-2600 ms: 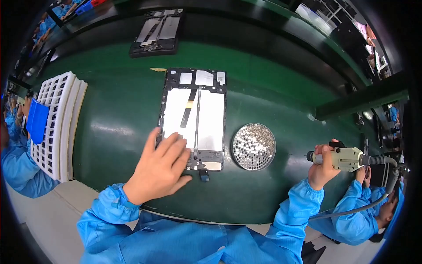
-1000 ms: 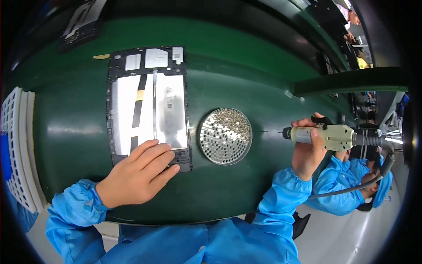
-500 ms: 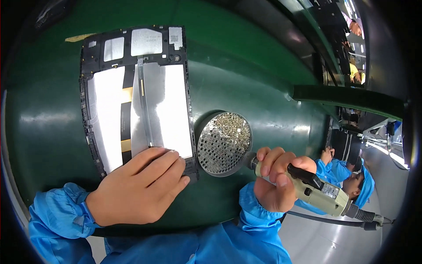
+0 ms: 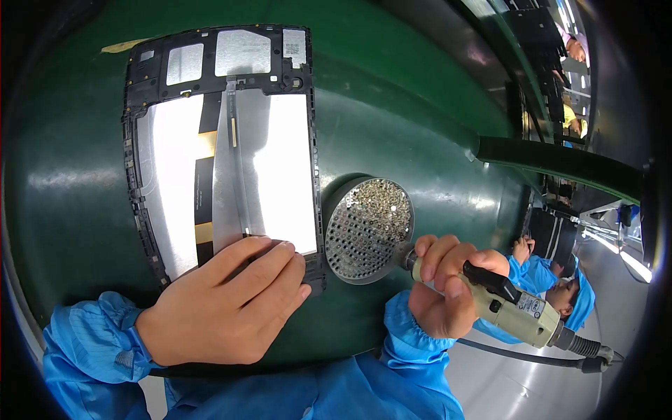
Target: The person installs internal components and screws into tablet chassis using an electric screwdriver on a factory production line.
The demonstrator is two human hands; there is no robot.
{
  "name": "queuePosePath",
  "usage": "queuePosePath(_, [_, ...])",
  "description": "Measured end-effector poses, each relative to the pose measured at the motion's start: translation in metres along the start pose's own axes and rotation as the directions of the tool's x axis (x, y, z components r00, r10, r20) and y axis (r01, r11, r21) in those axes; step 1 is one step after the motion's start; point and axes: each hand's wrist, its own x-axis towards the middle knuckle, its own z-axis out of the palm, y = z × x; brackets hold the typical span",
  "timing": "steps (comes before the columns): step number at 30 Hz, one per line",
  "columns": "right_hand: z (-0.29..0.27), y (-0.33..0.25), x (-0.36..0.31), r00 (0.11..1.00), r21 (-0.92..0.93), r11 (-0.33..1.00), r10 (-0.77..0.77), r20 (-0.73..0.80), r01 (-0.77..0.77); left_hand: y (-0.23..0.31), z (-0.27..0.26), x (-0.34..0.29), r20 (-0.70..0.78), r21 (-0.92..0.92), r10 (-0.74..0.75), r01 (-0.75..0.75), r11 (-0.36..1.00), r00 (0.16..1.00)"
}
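An opened flat device housing [image 4: 225,178] lies on the green table [image 4: 77,210], left of centre, its long sides running near to far. Silver panels fill most of its black frame, with a black ribbon [image 4: 204,185] banded in gold and a thin grey strip [image 4: 234,157] running lengthwise. The left hand [image 4: 220,311] rests palm down over its near end, fingers close together; whether they pinch anything cannot be told, as their undersides are hidden. Just right of the housing stands a round grey dish [image 4: 357,246] with a perforated plate, small metal screws [image 4: 383,199] heaped toward its far right. The right hand [image 4: 444,287] has its fingers wrapped around a pale green powered driver [image 4: 514,313], whose nose overlaps the dish's near right rim; contact is unclear. A yellowish strip [image 4: 126,47] sits by the housing's far left corner. Farther right are a green bar [image 4: 560,157] and a co-worker in a blue cap [image 4: 585,294].
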Motion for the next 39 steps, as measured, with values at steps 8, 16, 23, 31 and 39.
queuePosePath(8, [0.005, -0.001, -0.003, 0.999, -0.025, 0.999, -0.032, -0.011, 0.032, 0.001, 0.001, -0.001, 0.002, 0.039, 0.019, -0.019, 0.999, 1.000])
queuePosePath(16, [0.030, -0.038, -0.017, 0.993, 0.142, 0.983, -0.113, -0.029, 0.116, 0.000, -0.003, -0.001, -0.013, 0.005, 0.011, -0.011, 1.000, 1.000])
queuePosePath(23, [0.055, -0.034, -0.022, 0.983, 0.088, 0.996, -0.026, 0.182, 0.010, 0.000, 0.002, -0.001, -0.045, -0.016, -0.025, 0.025, 1.000, 0.999])
queuePosePath(31, [0.060, -0.030, -0.022, 0.988, 0.017, 1.000, -0.006, 0.155, 0.003, 0.000, 0.005, -0.002, -0.081, 0.015, -0.008, 0.009, 1.000, 0.997])
queuePosePath(39, [0.060, -0.028, -0.022, 0.984, 0.033, 0.999, -0.017, 0.177, 0.011, -0.002, 0.004, -0.002, -0.075, 0.028, 0.008, -0.006, 1.000, 0.997])
